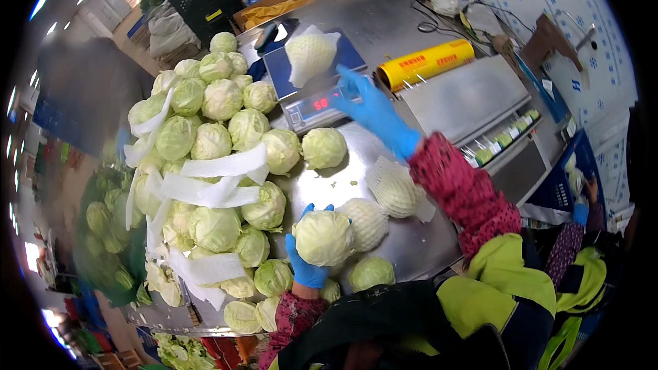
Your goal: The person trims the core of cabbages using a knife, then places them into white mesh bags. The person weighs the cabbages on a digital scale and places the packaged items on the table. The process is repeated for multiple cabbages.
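My left hand [307, 262], in a blue glove, holds a pale green cabbage [325, 238] from below and its left side. My gloved right hand [367, 105] is over the right end of the lit display of a digital scale [313, 108], fingers apart and holding nothing. On the scale's plate lies a cabbage in a white foam net [311, 55]. Two more net-wrapped cabbages [395, 190] lie to the right of the held cabbage. A large heap of bare cabbages [215, 228] fills the left of the steel table [360, 156], with flat white foam nets [221, 164] draped over it.
A yellow roll of film [426, 64] lies beside a metal wrapping machine [465, 97] at the right. A knife [190, 303] rests near the table's front left edge. Behind stand dark crates [205, 0]. A co-worker's gloved hand [581, 210] is by a blue crate [588, 151] at far right.
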The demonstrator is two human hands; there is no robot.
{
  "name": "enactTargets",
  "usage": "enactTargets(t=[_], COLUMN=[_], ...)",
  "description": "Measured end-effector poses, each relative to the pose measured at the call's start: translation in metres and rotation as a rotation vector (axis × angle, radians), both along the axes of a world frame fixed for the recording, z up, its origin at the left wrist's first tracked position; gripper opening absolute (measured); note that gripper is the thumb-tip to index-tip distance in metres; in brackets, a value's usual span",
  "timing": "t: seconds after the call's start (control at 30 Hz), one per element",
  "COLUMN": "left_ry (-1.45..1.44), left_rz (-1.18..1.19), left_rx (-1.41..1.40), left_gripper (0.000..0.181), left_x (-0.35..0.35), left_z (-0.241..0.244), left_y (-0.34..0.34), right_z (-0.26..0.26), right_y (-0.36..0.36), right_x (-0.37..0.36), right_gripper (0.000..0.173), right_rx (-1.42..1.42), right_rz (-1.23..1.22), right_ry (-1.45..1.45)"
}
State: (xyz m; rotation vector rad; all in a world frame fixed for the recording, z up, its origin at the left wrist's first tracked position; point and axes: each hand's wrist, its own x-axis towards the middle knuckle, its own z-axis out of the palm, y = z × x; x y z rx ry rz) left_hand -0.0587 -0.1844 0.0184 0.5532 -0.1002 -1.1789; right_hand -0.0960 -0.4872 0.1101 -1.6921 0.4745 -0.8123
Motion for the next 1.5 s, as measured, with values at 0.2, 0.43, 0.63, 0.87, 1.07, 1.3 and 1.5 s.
enactTargets(t=[0.2, 0.43, 0.63, 0.87, 1.07, 1.3, 1.5], left_ry=[0.126, 0.117, 0.36, -0.398, 0.338, 0.135, -0.331], left_rz=[0.03, -0.003, 0.1, 0.193, 0.056, 0.064, 0.102], left_rx=[0.046, 0.158, -0.075, 0.22, -0.154, -0.069, -0.014], left_gripper=[0.078, 0.07, 0.07, 0.077, 0.091, 0.089, 0.062], left_x=[0.009, 0.015, 0.023, 0.018, 0.027, 0.027, 0.035], left_z=[-0.007, 0.0, -0.005, 0.034, -0.013, -0.009, 0.006], left_y=[-0.007, -0.015, -0.003, -0.015, -0.005, -0.006, 0.002], right_z=[-0.022, -0.085, -0.075, -0.069, -0.009, -0.045, -0.024], right_y=[-0.112, -0.201, -0.108, -0.027, 0.053, 0.1, 0.028], right_x=[0.125, 0.133, 0.049, -0.089, -0.07, 0.008, 0.072], right_gripper=[0.121, 0.108, 0.078, 0.07, 0.097, 0.093, 0.066], right_rx=[-0.495, -0.013, 0.234, -0.678, -0.679, -0.058, 0.328], right_rz=[-0.512, -0.236, -0.305, -0.126, 0.387, 0.551, 0.255], right_ry=[0.482, 0.092, 0.124, 0.936, 0.453, 0.266, 0.177])
